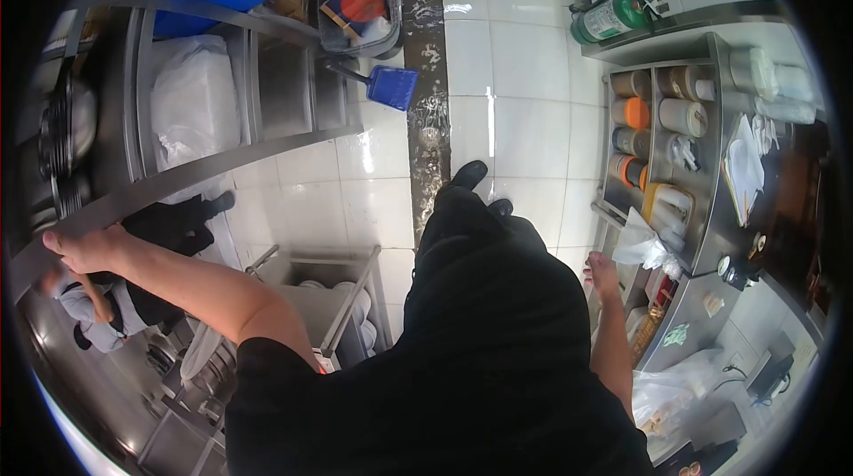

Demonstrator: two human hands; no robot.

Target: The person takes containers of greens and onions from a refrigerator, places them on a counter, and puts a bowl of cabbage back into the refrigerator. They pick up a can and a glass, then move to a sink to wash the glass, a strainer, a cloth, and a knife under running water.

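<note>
My left hand (84,250) is raised far out to the left, its fingers bent over the edge of a steel shelf (178,172). Low at my right side, my right hand (602,272) hangs with loosely curled fingers slightly apart and nothing visible in them. Just beyond it, a crumpled white plastic bag (647,243) sits at the front of a shelving unit (718,76); the hand looks apart from it.
A blue dustpan (392,88) lies by a filled bin (391,40) ahead. A dark, worn strip (428,134) crosses the tiled floor (529,67). Left stand a co-worker (98,307) and a steel cart (311,303). A green cylinder (613,18) is ahead right.
</note>
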